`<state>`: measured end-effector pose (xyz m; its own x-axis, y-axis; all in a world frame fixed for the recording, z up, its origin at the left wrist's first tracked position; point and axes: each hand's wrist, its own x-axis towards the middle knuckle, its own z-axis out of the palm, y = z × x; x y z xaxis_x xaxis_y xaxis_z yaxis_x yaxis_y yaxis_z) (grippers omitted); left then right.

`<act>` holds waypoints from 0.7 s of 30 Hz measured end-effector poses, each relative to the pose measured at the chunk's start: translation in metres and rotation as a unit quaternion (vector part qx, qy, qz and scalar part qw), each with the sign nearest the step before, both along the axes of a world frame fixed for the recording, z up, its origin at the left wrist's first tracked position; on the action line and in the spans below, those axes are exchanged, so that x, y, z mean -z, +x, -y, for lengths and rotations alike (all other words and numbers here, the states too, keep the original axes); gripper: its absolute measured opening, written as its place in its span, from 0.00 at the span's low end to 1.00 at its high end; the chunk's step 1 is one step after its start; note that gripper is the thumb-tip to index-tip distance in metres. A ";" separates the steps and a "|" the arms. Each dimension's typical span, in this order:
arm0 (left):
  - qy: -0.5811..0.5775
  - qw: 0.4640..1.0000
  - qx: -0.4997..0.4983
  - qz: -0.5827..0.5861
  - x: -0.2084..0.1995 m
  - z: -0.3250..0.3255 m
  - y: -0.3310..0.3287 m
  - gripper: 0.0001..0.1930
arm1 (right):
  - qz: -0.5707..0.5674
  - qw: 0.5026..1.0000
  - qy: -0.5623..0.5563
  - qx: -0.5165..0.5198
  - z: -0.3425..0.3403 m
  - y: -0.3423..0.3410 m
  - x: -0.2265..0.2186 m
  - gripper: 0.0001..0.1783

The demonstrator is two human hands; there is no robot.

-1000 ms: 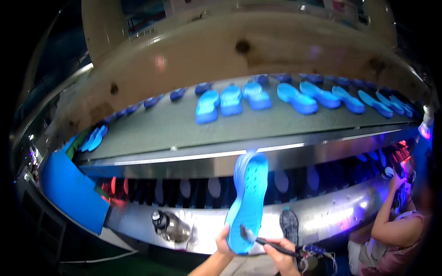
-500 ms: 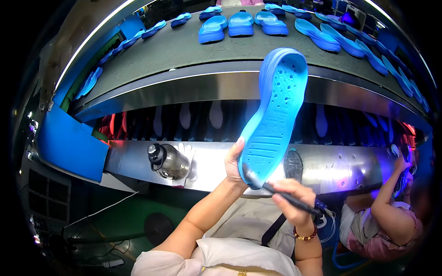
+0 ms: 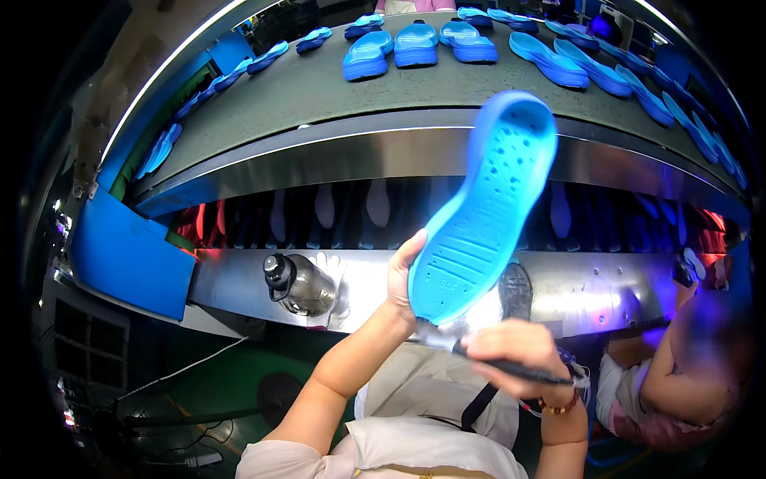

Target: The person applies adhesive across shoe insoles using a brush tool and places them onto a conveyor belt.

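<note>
A bright blue shoe sole (image 3: 487,207) is tilted up in front of me, its hollowed inner face with small holes and ridges toward me. My left hand (image 3: 405,267) is closed round the sole's lower left edge, thumb along the side, the other fingers hidden behind it. My right hand (image 3: 519,351) grips a slim brush (image 3: 523,371) by its black handle. Blurred by motion, the brush's head lies at the sole's lower end; whether it touches the rim I cannot tell.
Several blue soles (image 3: 416,44) stand on the grey conveyor belt (image 3: 319,92) beyond. A dark bottle (image 3: 299,283) lies on the metal ledge (image 3: 578,291), left of a dark flat sole shape (image 3: 516,291). At the right sits another person (image 3: 666,391).
The sole has shifted a little right and tilted further. My right hand has moved right and slightly down, drawing the brush from the inner face to the sole's lower end.
</note>
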<state>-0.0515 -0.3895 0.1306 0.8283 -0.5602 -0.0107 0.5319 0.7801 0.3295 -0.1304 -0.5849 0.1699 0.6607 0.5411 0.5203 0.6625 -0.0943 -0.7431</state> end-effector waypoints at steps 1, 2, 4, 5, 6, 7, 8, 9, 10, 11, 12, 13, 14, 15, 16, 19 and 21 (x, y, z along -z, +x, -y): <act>0.013 1.000 0.016 -0.011 -0.001 -0.002 0.001 0.28 | 0.014 0.998 -0.050 -0.047 0.000 -0.005 -0.002 0.12; 0.060 0.997 0.038 -0.041 -0.003 -0.004 0.001 0.28 | 0.029 0.996 -0.036 -0.082 0.000 -0.005 -0.003 0.12; 0.142 0.986 0.078 -0.038 -0.006 -0.007 0.000 0.27 | 0.000 0.999 -0.030 0.011 0.007 -0.005 -0.004 0.12; 0.199 0.975 0.091 -0.047 -0.007 -0.008 -0.002 0.27 | 0.002 0.997 0.004 0.076 0.012 -0.002 -0.003 0.12; 0.221 0.964 0.145 -0.029 -0.008 -0.008 -0.002 0.28 | -0.054 0.996 -0.055 0.048 0.014 -0.002 -0.002 0.12; 0.276 0.945 0.175 -0.008 -0.009 -0.008 -0.003 0.30 | -0.017 0.996 -0.092 -0.004 0.016 0.000 0.000 0.12; 0.308 0.930 0.202 -0.017 -0.010 -0.009 -0.004 0.31 | -0.012 0.990 -0.138 -0.033 0.021 0.000 -0.001 0.12; 0.318 0.918 0.235 -0.010 -0.012 -0.010 -0.005 0.32 | -0.008 0.978 -0.195 -0.077 0.023 -0.002 0.000 0.12; 0.330 0.909 0.253 -0.008 -0.014 -0.011 -0.006 0.32 | 0.009 0.974 -0.199 -0.109 0.026 0.000 -0.001 0.12; 0.342 0.900 0.271 -0.009 -0.016 -0.013 -0.006 0.32 | -0.011 0.980 -0.163 -0.109 0.028 -0.003 -0.001 0.11; 0.365 0.888 0.281 -0.024 -0.018 -0.013 -0.008 0.33 | -0.058 0.984 -0.160 -0.060 0.027 -0.002 0.000 0.10; 0.350 0.892 0.287 -0.004 -0.019 -0.013 -0.010 0.33 | -0.080 0.990 -0.114 -0.008 0.028 -0.002 0.000 0.09; 0.389 0.873 0.293 0.027 -0.020 -0.015 -0.011 0.33 | -0.115 0.984 -0.135 -0.021 0.028 -0.004 0.001 0.09; 0.411 0.857 0.304 0.070 -0.021 -0.016 -0.012 0.34 | -0.099 0.980 -0.164 -0.048 0.027 -0.004 0.003 0.09; 0.430 0.845 0.308 0.076 -0.021 -0.017 -0.014 0.35 | -0.032 0.971 -0.226 -0.074 0.031 -0.004 0.003 0.09; 0.430 0.853 0.296 0.023 -0.022 -0.019 -0.016 0.35 | -0.009 0.972 -0.211 -0.104 0.044 -0.001 0.004 0.10; 0.410 0.862 0.296 0.034 -0.020 -0.023 -0.017 0.34 | -0.049 0.984 -0.168 -0.027 0.055 0.008 0.005 0.11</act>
<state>-0.0680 -0.3667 0.1508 0.4143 -0.7113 -0.5679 0.7148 -0.1320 0.6868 -0.1224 -0.6398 0.1651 0.6644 0.7074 0.2413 0.5999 -0.3122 -0.7366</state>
